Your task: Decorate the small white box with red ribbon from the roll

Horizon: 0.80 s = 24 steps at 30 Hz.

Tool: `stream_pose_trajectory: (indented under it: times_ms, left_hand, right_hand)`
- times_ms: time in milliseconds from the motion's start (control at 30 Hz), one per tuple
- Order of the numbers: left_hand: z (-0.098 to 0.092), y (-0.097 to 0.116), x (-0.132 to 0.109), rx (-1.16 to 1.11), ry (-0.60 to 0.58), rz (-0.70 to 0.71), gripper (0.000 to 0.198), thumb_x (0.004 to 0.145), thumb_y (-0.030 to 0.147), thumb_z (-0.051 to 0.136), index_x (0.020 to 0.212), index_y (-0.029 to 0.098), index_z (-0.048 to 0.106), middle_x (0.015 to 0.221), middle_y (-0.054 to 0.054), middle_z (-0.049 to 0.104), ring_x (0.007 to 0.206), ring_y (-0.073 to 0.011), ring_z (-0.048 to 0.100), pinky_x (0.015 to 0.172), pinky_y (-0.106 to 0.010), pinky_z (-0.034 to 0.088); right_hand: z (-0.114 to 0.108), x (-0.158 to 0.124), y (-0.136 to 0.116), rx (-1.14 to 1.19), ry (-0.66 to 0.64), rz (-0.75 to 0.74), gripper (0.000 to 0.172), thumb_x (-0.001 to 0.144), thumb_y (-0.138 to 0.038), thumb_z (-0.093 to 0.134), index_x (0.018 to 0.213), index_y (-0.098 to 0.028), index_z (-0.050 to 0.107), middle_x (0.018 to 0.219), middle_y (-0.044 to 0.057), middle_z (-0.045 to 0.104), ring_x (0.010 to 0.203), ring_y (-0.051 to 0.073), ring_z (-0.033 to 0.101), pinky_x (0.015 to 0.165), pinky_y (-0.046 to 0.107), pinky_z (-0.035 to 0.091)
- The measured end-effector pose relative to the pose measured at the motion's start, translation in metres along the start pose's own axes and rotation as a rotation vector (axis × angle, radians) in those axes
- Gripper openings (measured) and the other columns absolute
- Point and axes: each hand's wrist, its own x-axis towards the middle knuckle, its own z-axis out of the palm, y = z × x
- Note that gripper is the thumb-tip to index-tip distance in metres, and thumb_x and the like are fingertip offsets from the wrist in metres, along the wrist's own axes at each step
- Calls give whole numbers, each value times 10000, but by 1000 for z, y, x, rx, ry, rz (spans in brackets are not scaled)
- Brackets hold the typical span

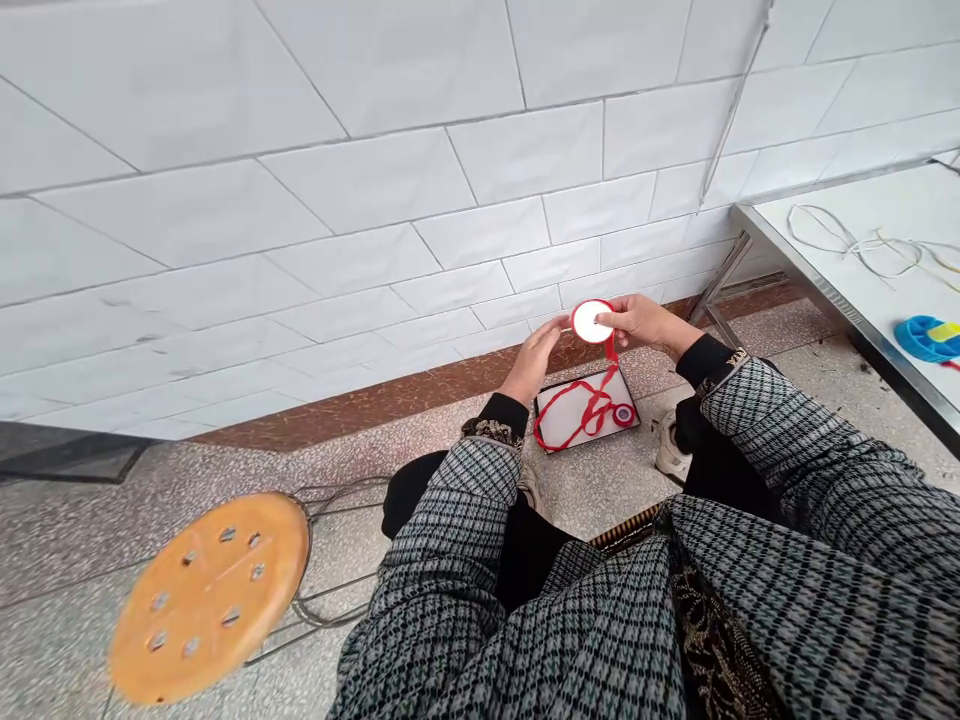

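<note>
My right hand (637, 322) grips a round white disc (589, 322) with a red edge, its thumb lying on the white face. My left hand (537, 355) is at the disc's left side with fingers stretched out; whether the fingertips touch the rim I cannot tell. A red tape strip (611, 350) hangs from the disc below my right hand. It runs down into loose loops on a shallow white tray (559, 402) with a dark rim, on the floor. A small roll of red tape (622, 415) lies at the tray's right side.
An orange round stool (210, 600) with holes lies tipped on its side at the left. A metal-edged table (840, 290) stands at the right, bearing thin wires (862, 245) and a blue ring-shaped object (922, 338). The white tiled wall (405, 250) rises ahead.
</note>
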Motion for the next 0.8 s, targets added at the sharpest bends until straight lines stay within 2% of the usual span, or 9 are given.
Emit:
stream_pose_trajectory:
  times_ms: [67,133,233,367,467,533,700,800]
  left_hand:
    - [23,2,3,-313,-25,-77,313,881,353,627,1075,153,769,1265,-114,777,1267,-278,680,1162,-430,480]
    - [38,6,3,-480,-138,-191,316,831,326,640,1031,119,771,1123,-148,804,1142,-303,733,1115,-474,515]
    - [45,11,-2,-535,-270,-238,310,768,310,691,957,79,774,945,-163,795,900,-280,756,991,-472,568]
    - [40,14,-10,-507,-255,-175,262,742,309,830,898,116,748,818,-70,732,742,-172,685,879,-395,583]
    - [38,13,-10,-303,-257,-143,334,794,376,820,1022,144,745,828,-29,695,612,-109,588,682,-311,522]
    - [38,11,-9,-73,-178,-71,314,857,366,754,1093,160,745,808,-9,666,559,-91,513,614,-284,451]
    - [35,8,-10,498,105,332,112,890,229,663,903,174,760,859,-54,653,827,-185,615,824,-327,488]
    - [31,8,-14,738,142,474,158,937,236,617,922,190,768,874,-74,645,844,-212,613,808,-336,476]
  right_hand:
    - [6,0,-4,40,-75,-31,204,966,-97,690,765,-120,665,449,-44,539,363,56,454,379,151,386]
    - [11,2,-7,96,-132,-51,212,948,-161,728,754,-142,647,443,-47,531,365,70,460,382,166,401]
    - [13,4,-9,143,-154,-83,231,905,-242,785,751,-160,634,434,-58,507,369,82,459,373,176,389]
    - [12,9,-11,133,-79,-99,144,893,-151,756,782,-117,671,485,-41,557,400,49,449,393,145,357]
    - [11,14,-10,162,19,-84,101,910,-137,729,827,-113,675,520,-36,584,415,53,466,427,155,394]
    - [10,17,-8,171,117,-89,114,929,-151,717,832,-123,665,512,-46,566,406,57,457,430,166,398]
    - [9,23,-3,103,264,-95,181,974,-115,662,793,-125,649,477,-54,525,383,60,428,404,178,349]
    - [10,22,-2,92,284,-54,222,989,-99,651,768,-118,642,474,-45,524,386,62,435,404,180,364]
